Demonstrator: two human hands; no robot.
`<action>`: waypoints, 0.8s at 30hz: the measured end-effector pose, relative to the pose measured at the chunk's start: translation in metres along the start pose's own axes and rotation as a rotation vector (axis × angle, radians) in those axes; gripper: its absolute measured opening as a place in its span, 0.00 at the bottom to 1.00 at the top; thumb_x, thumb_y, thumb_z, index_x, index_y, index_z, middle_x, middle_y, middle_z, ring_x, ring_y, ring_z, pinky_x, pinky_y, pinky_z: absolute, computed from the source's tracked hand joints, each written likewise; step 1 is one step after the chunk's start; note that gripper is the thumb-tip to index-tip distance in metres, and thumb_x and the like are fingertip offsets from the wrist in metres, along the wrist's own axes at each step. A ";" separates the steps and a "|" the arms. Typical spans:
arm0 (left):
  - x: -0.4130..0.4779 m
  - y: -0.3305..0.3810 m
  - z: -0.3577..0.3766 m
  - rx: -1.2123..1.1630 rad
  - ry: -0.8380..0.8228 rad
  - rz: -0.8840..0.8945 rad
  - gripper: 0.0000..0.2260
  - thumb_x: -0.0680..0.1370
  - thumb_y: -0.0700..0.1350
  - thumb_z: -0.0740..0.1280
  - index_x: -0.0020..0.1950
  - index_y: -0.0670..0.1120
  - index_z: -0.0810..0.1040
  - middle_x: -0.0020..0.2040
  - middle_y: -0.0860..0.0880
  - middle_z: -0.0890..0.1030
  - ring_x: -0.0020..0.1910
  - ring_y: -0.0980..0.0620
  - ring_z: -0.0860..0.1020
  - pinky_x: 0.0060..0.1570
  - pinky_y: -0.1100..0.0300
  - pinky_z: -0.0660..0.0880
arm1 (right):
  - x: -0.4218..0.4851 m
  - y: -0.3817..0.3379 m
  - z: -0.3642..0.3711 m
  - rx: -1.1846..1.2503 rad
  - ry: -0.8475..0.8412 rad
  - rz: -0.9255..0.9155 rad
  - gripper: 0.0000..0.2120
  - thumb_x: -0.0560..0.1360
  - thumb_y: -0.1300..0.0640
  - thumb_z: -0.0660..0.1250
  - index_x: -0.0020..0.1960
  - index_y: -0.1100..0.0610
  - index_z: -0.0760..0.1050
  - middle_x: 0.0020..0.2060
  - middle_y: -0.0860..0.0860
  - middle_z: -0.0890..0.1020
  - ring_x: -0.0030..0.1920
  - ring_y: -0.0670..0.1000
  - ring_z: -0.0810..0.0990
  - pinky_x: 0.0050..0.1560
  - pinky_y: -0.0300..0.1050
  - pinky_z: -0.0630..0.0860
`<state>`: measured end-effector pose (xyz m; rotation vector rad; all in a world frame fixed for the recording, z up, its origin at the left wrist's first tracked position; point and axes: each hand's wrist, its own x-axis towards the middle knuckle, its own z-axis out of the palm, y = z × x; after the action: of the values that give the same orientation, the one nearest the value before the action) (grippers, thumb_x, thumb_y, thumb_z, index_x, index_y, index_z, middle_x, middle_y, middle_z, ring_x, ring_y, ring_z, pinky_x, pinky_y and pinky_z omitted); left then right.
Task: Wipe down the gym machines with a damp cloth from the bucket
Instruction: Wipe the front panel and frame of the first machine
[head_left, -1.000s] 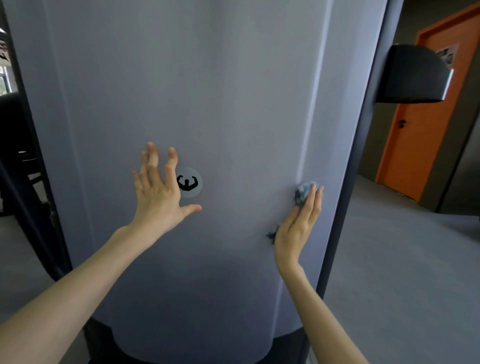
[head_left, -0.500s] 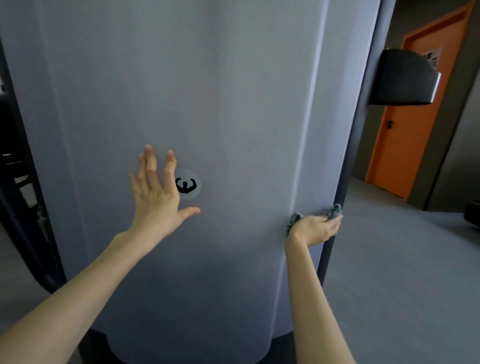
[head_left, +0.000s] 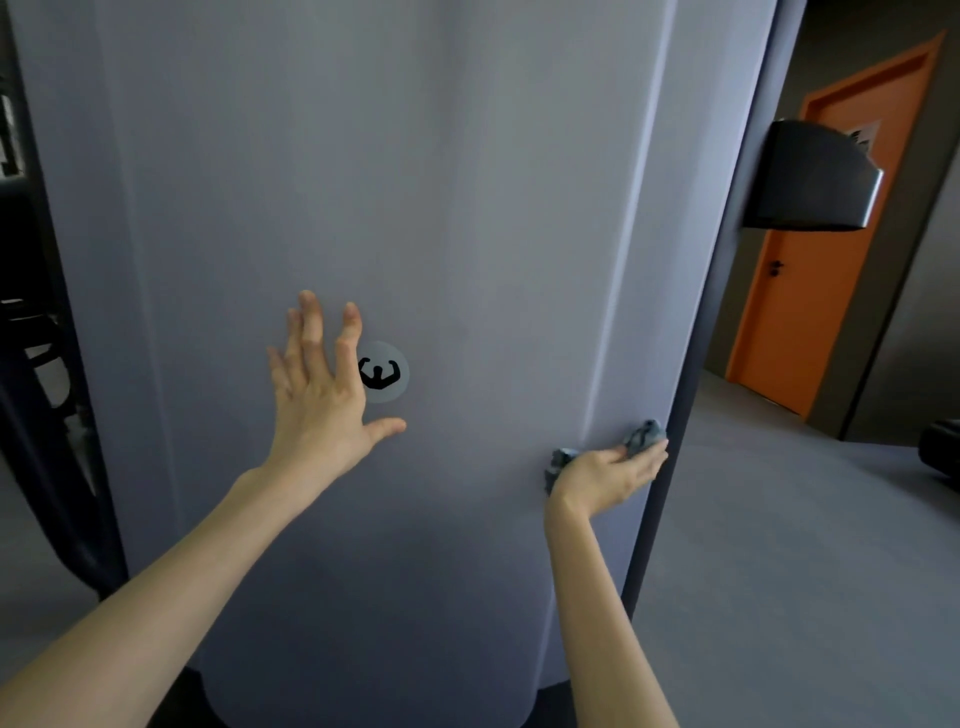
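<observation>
Indoors at a gym, a person stands close against the tall, pale grey cover panel of a weight machine (head_left: 467, 208), both bare forearms reaching up toward it from the near edge of the view. The left grip (head_left: 317, 405) is released, fingers straight and fanned, thumb stuck out to the right; whether the palm actually touches the panel cannot be told. Just right of its fingers sits a round grey sticker (head_left: 389, 371) printed with a black flexing figure, its left edge hidden behind the index finger.

Lower and to the right, the right grip (head_left: 602, 473) is turned sideways with its fingers pointing right, laid nearly flat over a crumpled blue-grey cloth (head_left: 644, 434) and pressing it to the panel rather than clenching it. The cloth lies near the panel's right edge, just past a faint vertical crease, one bunch showing above the fingertips and another beside the wrist.

A dark upright post (head_left: 691, 364) runs along the panel's right side, just beside the cloth. Farther right and higher up, a black pad (head_left: 810, 176) juts out at an angle. Behind it, across grey carpeted floor (head_left: 779, 545), an orange door (head_left: 810, 312) with a dark handle stands shut in a grey wall. At far left, parts of a dark machine frame (head_left: 31, 415) show past the panel's edge.
</observation>
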<state>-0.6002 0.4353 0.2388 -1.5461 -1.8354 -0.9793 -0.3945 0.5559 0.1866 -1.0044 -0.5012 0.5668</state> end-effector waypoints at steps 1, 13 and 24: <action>-0.001 0.000 -0.001 -0.001 0.017 0.007 0.57 0.60 0.55 0.80 0.75 0.49 0.43 0.75 0.31 0.42 0.75 0.31 0.45 0.68 0.33 0.49 | -0.008 -0.004 0.000 -0.009 -0.028 -0.040 0.23 0.82 0.65 0.53 0.77 0.59 0.57 0.76 0.56 0.58 0.76 0.55 0.56 0.74 0.46 0.55; -0.023 -0.012 -0.020 -0.009 0.023 0.042 0.48 0.63 0.38 0.79 0.76 0.37 0.55 0.77 0.38 0.51 0.75 0.38 0.56 0.72 0.43 0.55 | -0.064 0.007 -0.006 -0.447 -1.011 -1.742 0.37 0.67 0.74 0.54 0.74 0.55 0.61 0.75 0.51 0.62 0.78 0.49 0.48 0.77 0.48 0.47; -0.091 -0.031 0.009 -0.102 -0.057 -0.149 0.42 0.72 0.34 0.70 0.77 0.38 0.46 0.78 0.41 0.47 0.77 0.44 0.51 0.73 0.53 0.53 | -0.095 -0.067 0.062 -0.278 -0.856 -1.696 0.27 0.74 0.69 0.61 0.72 0.58 0.68 0.73 0.55 0.68 0.74 0.56 0.62 0.76 0.49 0.49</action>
<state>-0.6124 0.3869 0.1559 -1.5277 -1.9923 -1.1230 -0.4903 0.5056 0.2611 -0.2372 -1.9260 -0.6956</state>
